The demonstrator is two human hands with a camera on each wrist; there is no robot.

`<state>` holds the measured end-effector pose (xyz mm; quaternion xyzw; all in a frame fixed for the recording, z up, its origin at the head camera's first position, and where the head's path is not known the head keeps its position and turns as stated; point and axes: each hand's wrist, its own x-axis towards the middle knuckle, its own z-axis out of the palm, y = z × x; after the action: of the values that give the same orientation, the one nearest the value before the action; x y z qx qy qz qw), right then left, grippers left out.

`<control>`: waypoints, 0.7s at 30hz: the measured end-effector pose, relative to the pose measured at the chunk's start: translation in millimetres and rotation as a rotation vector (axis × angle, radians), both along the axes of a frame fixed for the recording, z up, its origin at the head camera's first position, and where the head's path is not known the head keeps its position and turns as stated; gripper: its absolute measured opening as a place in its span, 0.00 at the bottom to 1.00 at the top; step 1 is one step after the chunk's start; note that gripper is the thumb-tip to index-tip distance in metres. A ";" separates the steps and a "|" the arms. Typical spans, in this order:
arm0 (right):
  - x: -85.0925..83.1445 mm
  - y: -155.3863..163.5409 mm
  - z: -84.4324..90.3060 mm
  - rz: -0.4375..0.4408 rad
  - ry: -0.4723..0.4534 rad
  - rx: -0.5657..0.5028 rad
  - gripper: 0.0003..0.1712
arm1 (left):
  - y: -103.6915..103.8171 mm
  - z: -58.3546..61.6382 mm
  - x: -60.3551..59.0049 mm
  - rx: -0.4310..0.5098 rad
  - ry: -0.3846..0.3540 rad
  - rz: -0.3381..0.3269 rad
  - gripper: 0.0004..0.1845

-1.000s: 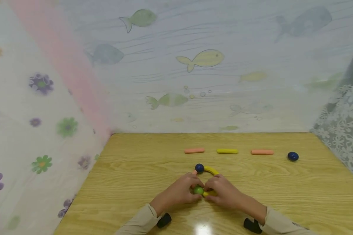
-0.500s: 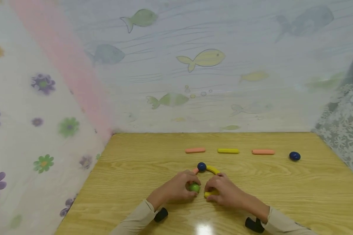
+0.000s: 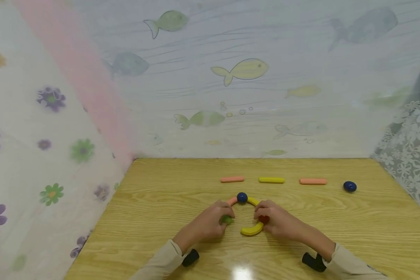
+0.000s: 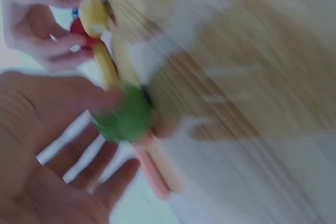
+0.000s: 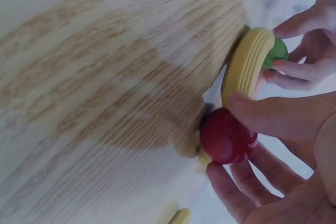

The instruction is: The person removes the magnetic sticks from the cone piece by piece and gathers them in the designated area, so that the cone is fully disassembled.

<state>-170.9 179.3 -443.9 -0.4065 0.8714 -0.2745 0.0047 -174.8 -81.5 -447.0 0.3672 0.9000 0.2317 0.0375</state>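
A glossy green ball (image 4: 126,116) is pinched in the left hand (image 3: 211,221), and a shiny red ball (image 5: 223,137) is gripped in the right hand (image 3: 280,219), both near the tabletop (image 3: 168,194). From the red ball a curved yellow piece (image 3: 252,230) is extended, its free end held apart from the green ball. Beyond, a round dark-blue ball (image 3: 242,197) is flanked by a peach piece (image 3: 232,201) and another curved yellow piece (image 3: 253,201).

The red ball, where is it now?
In the head view, the right hand holds the red ball at the right end of the nearer yellow piece.
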 end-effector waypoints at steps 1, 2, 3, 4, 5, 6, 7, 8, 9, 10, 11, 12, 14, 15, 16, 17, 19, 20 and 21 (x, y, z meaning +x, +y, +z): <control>-0.8 0.7 -0.6 -0.001 0.004 0.003 0.20 | 2.2 0.8 2.7 -0.005 0.028 0.012 0.17; -1.2 1.2 -1.0 -0.001 0.009 0.003 0.20 | 5.0 2.3 5.9 -0.009 0.058 0.025 0.18; -1.7 1.4 -1.7 -0.001 0.014 0.002 0.20 | 8.0 3.7 9.3 -0.009 0.080 0.036 0.18; -2.3 2.0 -2.4 0.002 0.021 -0.001 0.20 | 11.4 5.1 12.5 -0.010 0.106 0.042 0.19; -2.6 2.2 -2.8 0.004 0.027 -0.007 0.20 | 15.1 6.7 15.7 -0.011 0.124 0.042 0.18; -2.7 2.4 -3.0 0.006 0.032 -0.013 0.20 | 18.6 8.0 18.5 -0.007 0.127 0.039 0.18; -2.8 2.4 -3.3 0.009 0.039 -0.022 0.20 | 21.3 8.2 21.0 0.005 0.124 0.031 0.18; -2.6 2.4 -3.4 0.016 0.047 -0.034 0.20 | 24.1 9.1 23.1 0.014 0.113 0.022 0.18; -2.5 2.6 -3.8 0.022 0.056 -0.044 0.20 | 26.5 8.5 24.2 0.018 0.105 0.009 0.18; -2.4 2.8 -3.9 0.028 0.065 -0.052 0.20 | 28.9 7.8 25.1 0.022 0.092 -0.004 0.18; -2.3 2.8 -4.1 0.032 0.070 -0.058 0.20 | 30.7 6.7 25.8 0.029 0.066 -0.011 0.18; -2.1 3.2 -4.1 0.037 0.074 -0.061 0.21 | 32.0 5.3 26.3 0.038 0.033 -0.013 0.18; -1.9 3.8 -4.1 0.047 0.079 -0.063 0.21 | 34.0 1.5 26.2 0.054 -0.019 -0.014 0.17; -1.7 4.0 -4.1 0.051 0.079 -0.063 0.21 | 34.9 -0.7 25.7 0.062 -0.040 -0.014 0.15; -1.5 4.2 -3.7 0.055 0.078 -0.063 0.21 | 35.8 -3.0 25.2 0.075 -0.067 -0.016 0.14; -1.3 4.3 -3.6 0.058 0.077 -0.063 0.21 | 36.6 -5.0 24.8 0.088 -0.084 -0.018 0.13; -0.9 3.9 -4.0 0.060 0.082 -0.065 0.20 | 38.4 -9.4 23.4 0.111 -0.096 -0.030 0.12; -0.8 3.5 -4.4 0.059 0.084 -0.063 0.20 | 39.2 -10.9 23.0 0.122 -0.103 -0.036 0.11; -0.8 3.1 -5.0 0.060 0.092 -0.063 0.20 | 40.2 -12.0 22.5 0.132 -0.116 -0.039 0.10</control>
<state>-171.8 182.4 -448.9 -0.4448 0.8490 -0.2826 -0.0399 -152.2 -41.4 -459.0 0.3723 0.8718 0.3107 0.0698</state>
